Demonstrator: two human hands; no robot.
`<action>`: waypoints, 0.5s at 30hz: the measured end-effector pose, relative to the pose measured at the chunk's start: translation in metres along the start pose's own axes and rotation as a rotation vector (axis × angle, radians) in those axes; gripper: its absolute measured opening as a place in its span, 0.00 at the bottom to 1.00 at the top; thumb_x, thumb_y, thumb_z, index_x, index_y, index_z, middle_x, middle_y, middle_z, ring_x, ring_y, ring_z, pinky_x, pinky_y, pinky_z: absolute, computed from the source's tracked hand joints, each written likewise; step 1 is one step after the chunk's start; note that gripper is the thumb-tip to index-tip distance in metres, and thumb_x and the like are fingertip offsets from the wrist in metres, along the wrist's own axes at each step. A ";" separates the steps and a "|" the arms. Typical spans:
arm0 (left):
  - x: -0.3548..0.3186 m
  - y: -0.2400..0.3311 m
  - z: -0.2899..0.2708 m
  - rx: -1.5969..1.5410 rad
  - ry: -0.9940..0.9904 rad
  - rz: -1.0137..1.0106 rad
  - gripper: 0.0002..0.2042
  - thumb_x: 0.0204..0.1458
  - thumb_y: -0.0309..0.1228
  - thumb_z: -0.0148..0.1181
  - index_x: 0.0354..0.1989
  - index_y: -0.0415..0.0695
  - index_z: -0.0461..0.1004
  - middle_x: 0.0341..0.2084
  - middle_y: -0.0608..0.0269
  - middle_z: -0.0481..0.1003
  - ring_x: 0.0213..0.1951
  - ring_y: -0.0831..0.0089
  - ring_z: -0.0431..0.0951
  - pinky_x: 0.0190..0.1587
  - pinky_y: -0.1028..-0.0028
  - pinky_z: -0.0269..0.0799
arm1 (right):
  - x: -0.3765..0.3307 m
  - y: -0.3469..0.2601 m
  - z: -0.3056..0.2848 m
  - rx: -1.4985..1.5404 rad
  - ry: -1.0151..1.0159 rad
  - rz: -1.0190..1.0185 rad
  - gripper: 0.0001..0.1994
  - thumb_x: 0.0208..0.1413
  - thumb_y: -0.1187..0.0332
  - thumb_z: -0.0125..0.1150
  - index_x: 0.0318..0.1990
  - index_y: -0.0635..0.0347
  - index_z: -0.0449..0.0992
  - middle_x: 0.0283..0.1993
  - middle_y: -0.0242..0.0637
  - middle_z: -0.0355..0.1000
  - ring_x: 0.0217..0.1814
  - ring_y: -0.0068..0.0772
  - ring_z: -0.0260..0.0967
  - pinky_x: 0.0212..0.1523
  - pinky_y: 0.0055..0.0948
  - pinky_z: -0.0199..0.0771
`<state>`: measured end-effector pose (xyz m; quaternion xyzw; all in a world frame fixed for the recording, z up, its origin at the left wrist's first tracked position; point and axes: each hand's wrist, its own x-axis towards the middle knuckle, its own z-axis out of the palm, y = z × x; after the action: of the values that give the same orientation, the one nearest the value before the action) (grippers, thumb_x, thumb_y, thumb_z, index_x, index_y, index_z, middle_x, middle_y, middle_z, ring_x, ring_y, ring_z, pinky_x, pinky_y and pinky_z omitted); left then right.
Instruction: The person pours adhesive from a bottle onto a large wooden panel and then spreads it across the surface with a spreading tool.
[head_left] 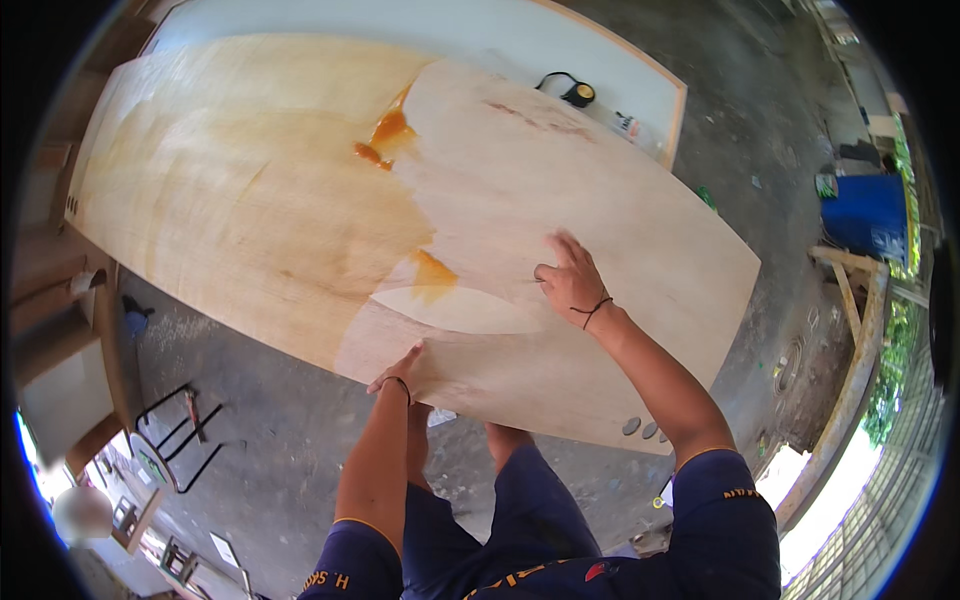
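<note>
A large pale plywood sheet [620, 210] lies before me. Orange-amber glue-like liquid pools on it in a far puddle [392, 128], a small blob [372, 156] and a nearer smear [435, 275]. A wet yellowish sheen covers its left part; the right part looks dry. My left hand [402, 368] rests open on the near edge, fingers laid on the wood. Over the dry area, my right hand [575, 278] has bent fingers, partly blurred by motion. A thin dark edge shows by its thumb, but what it holds I cannot make out.
Behind the plywood is a white board [640, 85] with a wooden rim, bearing a black-and-yellow tape measure [578, 94] and a clear bottle-like container [630, 127]. A blue drum [865, 215] stands right. A stool [165, 450] lies tipped on the concrete floor [270, 400] at left.
</note>
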<state>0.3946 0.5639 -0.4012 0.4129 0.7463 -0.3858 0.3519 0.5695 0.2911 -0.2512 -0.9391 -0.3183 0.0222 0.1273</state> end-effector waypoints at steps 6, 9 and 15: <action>0.071 -0.007 0.005 0.063 0.125 -0.070 0.77 0.19 0.62 0.72 0.59 0.36 0.10 0.65 0.46 0.42 0.66 0.51 0.45 0.63 0.57 0.48 | 0.030 -0.031 0.042 0.201 -0.431 -0.143 0.04 0.48 0.74 0.50 0.28 0.54 0.72 0.25 0.34 0.69 0.33 0.36 0.69 0.35 0.36 0.67; 0.066 -0.013 0.002 0.066 0.130 -0.083 0.77 0.19 0.63 0.71 0.59 0.37 0.09 0.66 0.46 0.39 0.66 0.49 0.43 0.64 0.57 0.47 | 0.052 -0.064 0.064 0.108 -0.570 -0.173 0.06 0.46 0.74 0.50 0.32 0.54 0.71 0.29 0.35 0.69 0.37 0.36 0.68 0.33 0.34 0.66; 0.024 -0.007 0.007 0.176 0.067 -0.153 0.80 0.12 0.70 0.66 0.60 0.34 0.13 0.66 0.41 0.29 0.68 0.58 0.30 0.68 0.61 0.25 | 0.054 -0.061 0.083 -0.022 -0.482 -0.155 0.09 0.45 0.71 0.53 0.36 0.57 0.67 0.37 0.36 0.64 0.40 0.38 0.63 0.33 0.36 0.64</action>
<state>0.3806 0.5638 -0.4224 0.3967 0.7501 -0.4617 0.2586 0.5662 0.3893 -0.3139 -0.8809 -0.4106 0.2321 0.0389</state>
